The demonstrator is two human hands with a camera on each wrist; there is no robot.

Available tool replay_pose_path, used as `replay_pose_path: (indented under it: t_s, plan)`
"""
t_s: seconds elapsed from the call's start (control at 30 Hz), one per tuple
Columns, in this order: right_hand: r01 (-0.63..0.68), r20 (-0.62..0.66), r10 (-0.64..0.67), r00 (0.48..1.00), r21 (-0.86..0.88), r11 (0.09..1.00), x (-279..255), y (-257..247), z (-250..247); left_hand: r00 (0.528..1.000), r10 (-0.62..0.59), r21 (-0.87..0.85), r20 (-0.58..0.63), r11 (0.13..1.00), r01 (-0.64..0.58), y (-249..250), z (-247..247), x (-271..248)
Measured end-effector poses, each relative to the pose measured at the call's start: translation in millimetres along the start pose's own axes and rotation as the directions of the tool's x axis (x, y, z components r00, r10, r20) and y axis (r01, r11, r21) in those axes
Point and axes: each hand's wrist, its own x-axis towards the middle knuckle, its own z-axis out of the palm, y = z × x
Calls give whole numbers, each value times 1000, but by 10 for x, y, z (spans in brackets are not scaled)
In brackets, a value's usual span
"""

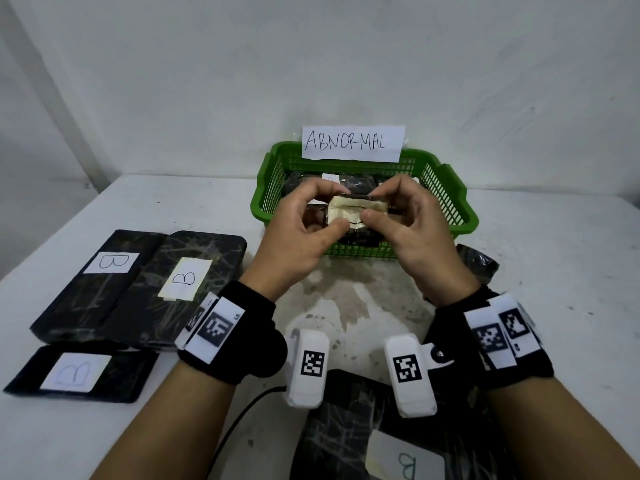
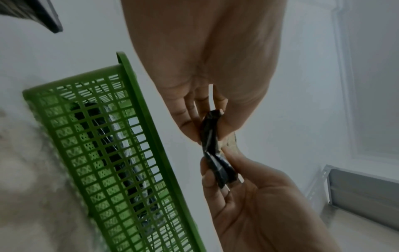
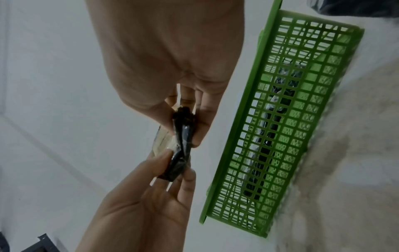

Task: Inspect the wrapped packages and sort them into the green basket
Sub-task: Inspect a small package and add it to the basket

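Hands (image 1: 349, 223) on package (image 1: 356, 211); "ABNORMAL" sign (image 1: 352, 143)

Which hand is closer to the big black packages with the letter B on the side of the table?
Left. The left hand is on the same side as the B packages, though lifted above them, pinching the small package. The right hand pinches its other end, farther away.

Black wrapped package (image 1: 349, 216) — above green basket (image 1: 460, 216).
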Motion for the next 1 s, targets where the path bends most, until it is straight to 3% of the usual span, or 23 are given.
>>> replay_pose_path:
  t_s: [0.23, 0.33, 0.47, 0.53, 0.7, 0.87, 1.0]
  plan:
    - [-88, -45, 88, 995, 3, 996, 5, 4, -37, 996, 25, -137, 81, 990, -14, -18, -98, -2]
    - [-132, -1, 133, 991, -82, 988, 9, 19, -69, 998, 25, -77, 64, 997, -20, -18, -81, 24]
    - [-280, 129, 281, 951, -29, 960, 16, 16, -72, 995, 66, 32, 75, 997, -69, 18, -40, 12]
    - [-305, 150, 297, 943, 33, 952, 24, 13, -82, 991, 87, 62, 101, 994, -94, 26, -35, 5]
    - [-286, 84, 276, 957, 140, 948, 33, 27, -128, 985, 63, 39, 158, 997, -70, 31, -63, -14]
    - [-199, -24, 204, 979, 139, 970, 37, 51, -102, 995, 46, 49, 87, 998, -50, 48, -82, -18]
    - [-153, -39, 159, 986, 136, 979, 36, 31, -91, 994, -63, 105, 85, 993, 54, 14, -85, -3]
